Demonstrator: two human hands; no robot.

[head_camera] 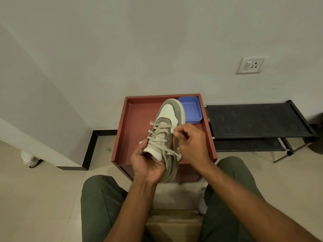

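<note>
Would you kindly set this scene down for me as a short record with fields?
Work in hand: lacing or unlacing a shoe; which one cannot be told
Sneaker: white and grey-green, toe pointing away from the person
Left hand: holds the sneaker at its heel end
Right hand: pinches a lace beside the upper
Table: red-brown, raised rim, under the shoe
Blue tub: on the table's far right corner
Shoe rack: black, right of the table
Wall socket: above the rack
</note>
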